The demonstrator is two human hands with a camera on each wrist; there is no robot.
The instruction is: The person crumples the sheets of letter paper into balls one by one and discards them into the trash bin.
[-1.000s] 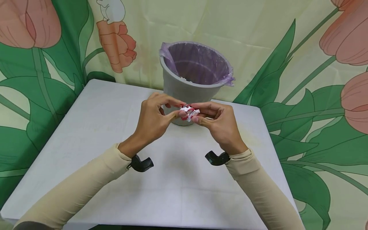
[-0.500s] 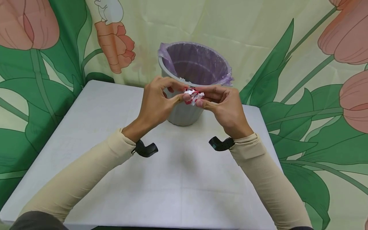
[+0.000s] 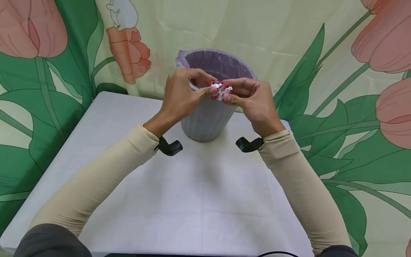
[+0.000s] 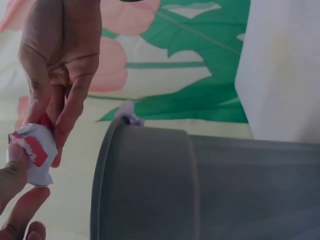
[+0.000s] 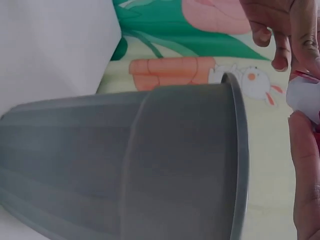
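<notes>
Between both hands is a crumpled red and white wrapper, pinched by thumbs and fingertips from either side. My left hand holds its left edge, and my right hand holds its right edge. Behind and below them stands a grey bucket with a purple plastic liner; the hands partly cover its near rim. In the left wrist view, the wrapper appears creased, with a red patch, just off the rim of the bucket. Only part of the wrapper shows in the right wrist view.
The bucket stands at the back of a table with a white cover. Behind it hangs a cloth backdrop printed with tulips and a rabbit. A thin black cable shows at the table's front edge.
Both hands have moved up and forward with the wrapper, from in front of the bucket's lower side to its near rim. Their pinch on the wrapper stays much the same.
</notes>
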